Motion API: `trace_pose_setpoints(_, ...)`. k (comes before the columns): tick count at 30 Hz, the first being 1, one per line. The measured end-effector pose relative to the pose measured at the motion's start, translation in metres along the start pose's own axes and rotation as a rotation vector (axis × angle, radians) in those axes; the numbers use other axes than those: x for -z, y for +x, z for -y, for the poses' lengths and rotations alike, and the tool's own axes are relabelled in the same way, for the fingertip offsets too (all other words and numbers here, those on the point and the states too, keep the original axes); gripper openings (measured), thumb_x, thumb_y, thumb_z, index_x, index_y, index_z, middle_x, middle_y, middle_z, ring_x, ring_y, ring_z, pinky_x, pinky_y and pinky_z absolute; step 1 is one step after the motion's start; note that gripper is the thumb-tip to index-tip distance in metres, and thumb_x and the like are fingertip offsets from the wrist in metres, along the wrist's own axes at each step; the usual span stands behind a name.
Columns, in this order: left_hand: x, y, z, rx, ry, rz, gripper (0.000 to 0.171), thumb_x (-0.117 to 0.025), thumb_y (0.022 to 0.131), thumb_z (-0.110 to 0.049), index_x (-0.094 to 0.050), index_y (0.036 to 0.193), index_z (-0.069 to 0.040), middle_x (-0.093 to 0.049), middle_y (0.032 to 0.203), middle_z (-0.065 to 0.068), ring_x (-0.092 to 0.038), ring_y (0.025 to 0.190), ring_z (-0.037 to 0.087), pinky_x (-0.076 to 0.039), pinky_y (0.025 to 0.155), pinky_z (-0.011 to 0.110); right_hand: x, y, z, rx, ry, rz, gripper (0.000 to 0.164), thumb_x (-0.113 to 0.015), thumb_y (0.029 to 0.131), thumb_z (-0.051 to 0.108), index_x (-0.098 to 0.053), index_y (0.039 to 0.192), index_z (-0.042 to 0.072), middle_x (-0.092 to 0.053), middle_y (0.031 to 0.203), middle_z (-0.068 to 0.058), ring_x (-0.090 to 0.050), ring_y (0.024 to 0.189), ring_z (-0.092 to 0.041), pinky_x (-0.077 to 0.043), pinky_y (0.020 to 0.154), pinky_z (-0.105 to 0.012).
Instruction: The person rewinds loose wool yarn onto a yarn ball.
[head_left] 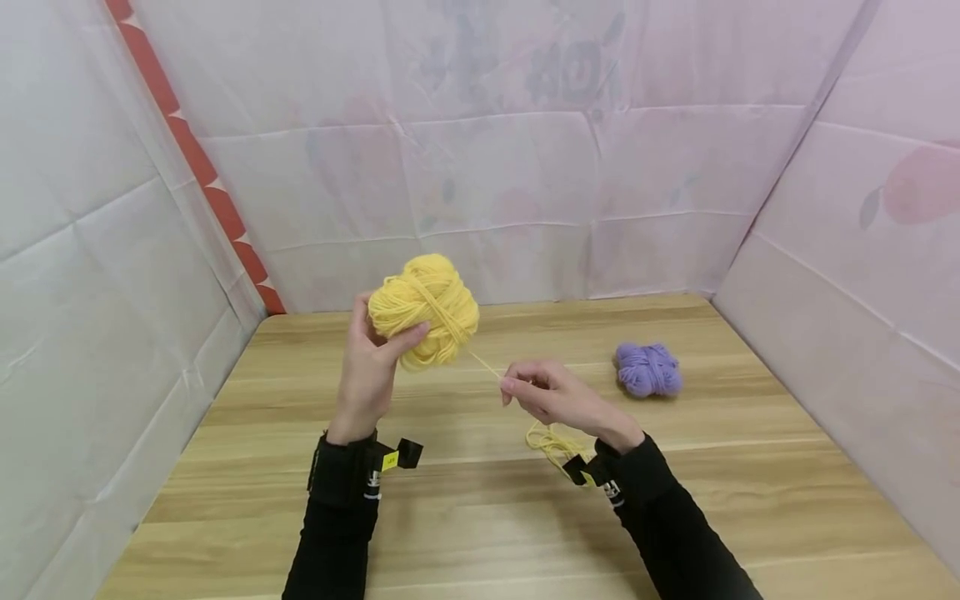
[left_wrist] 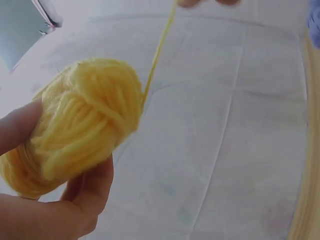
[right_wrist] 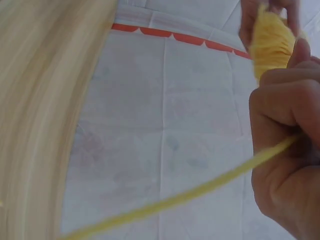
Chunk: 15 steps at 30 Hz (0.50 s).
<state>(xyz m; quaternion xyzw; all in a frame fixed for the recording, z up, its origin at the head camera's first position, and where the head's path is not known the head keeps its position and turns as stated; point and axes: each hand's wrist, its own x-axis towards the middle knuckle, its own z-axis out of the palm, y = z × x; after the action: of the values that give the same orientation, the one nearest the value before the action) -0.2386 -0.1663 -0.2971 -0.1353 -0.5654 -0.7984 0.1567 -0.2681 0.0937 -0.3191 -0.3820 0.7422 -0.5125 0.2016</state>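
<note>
My left hand point(head_left: 367, 367) grips a yellow ball of yarn point(head_left: 427, 308) above the table, thumb on the near side and fingers behind it. From the ball a taut yellow strand point(head_left: 483, 362) runs to my right hand point(head_left: 555, 393), which pinches it between thumb and curled fingers. In the left wrist view the strand point(left_wrist: 159, 55) rises from the ball's end toward the right fingertips at the top edge. The strand point(right_wrist: 185, 196) also trails out of the right fist in the right wrist view. Loose yellow yarn point(head_left: 557, 446) lies in loops on the table below the right wrist.
A purple ball of yarn point(head_left: 648, 370) sits on the wooden table point(head_left: 465, 517), to the right of my right hand. Pale printed sheets point(head_left: 495, 183) wall the table at the back and both sides. A red scalloped strip point(head_left: 191, 150) runs down the back left corner.
</note>
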Motion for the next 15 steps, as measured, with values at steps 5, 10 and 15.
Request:
trace_pose_setpoints(5, 0.005, 0.001, 0.002, -0.003, 0.089, -0.043, 0.051, -0.069, 0.082, 0.008, -0.042, 0.118, -0.015, -0.055, 0.123, 0.007, -0.059, 0.114, 0.023, -0.056, 0.089, 0.032, 0.007, -0.009, 0.008, 0.007, -0.024, 0.006, 0.025, -0.046, 0.103, 0.019, -0.062, 0.091, 0.004, -0.030, 0.057, 0.004, -0.025, 0.045, -0.011, -0.024, 0.040, -0.027)
trace_pose_setpoints(10, 0.003, 0.002, 0.002, 0.012, 0.202, -0.017, 0.052, -0.073, 0.079, 0.007, -0.043, 0.118, -0.011, -0.056, 0.122, 0.007, -0.060, 0.111, 0.022, -0.056, 0.088, 0.031, 0.015, -0.018, 0.020, 0.030, -0.057, -0.048, 0.024, -0.047, 0.102, 0.017, -0.064, 0.092, 0.002, -0.031, 0.059, 0.003, -0.027, 0.047, -0.014, -0.026, 0.042, -0.029)
trace_pose_setpoints(15, 0.000, 0.002, 0.004, 0.016, 0.365, 0.072, 0.057, -0.076, 0.077, 0.004, -0.042, 0.122, -0.006, -0.053, 0.124, 0.009, -0.056, 0.112, 0.023, -0.053, 0.094, 0.040, 0.018, -0.027, 0.030, 0.027, -0.106, -0.159, 0.022, -0.050, 0.101, 0.018, -0.065, 0.090, 0.006, -0.033, 0.061, 0.001, -0.030, 0.051, -0.016, -0.029, 0.046, -0.029)
